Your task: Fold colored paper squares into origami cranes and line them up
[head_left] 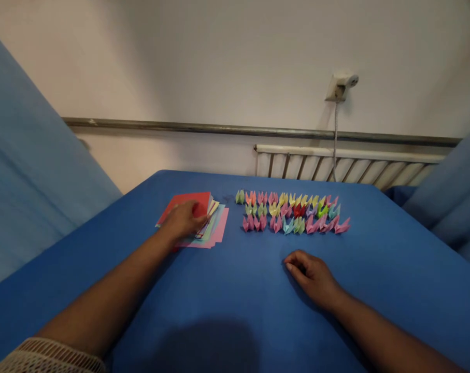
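- Stretching across the upper view, a pale wall [219, 62] stands behind everything else.
- A table [227, 280] with a smooth blue covering fills the lower part.
- Light-blue curtains hang on both sides, the left one [32, 171] showing larger than the right one [448, 202].
- A metal rail [203, 127] runs along the wall, with a white radiator [355, 154] under its right part.
- A stack of coloured paper [216, 232] lies on the left half of the table, red uppermost, with pink, pale-green and yellowish edges fanned out to the right.
- The left hand [182, 220], below an openwork sleeve [50, 357], lies over that stack, fingers bent at its right edge; I cannot tell whether they pinch a sheet.
- The right hand [312, 277] rests on the table, loosely curled, thumb close to the forefinger; I cannot tell whether their tips meet.
- A socket [331, 89] on the wall holds a plug with a hanging cord [336, 124].
- Small folded paper cranes [275, 224] stand in three rows right of the stack, mostly pink, yellow and green.
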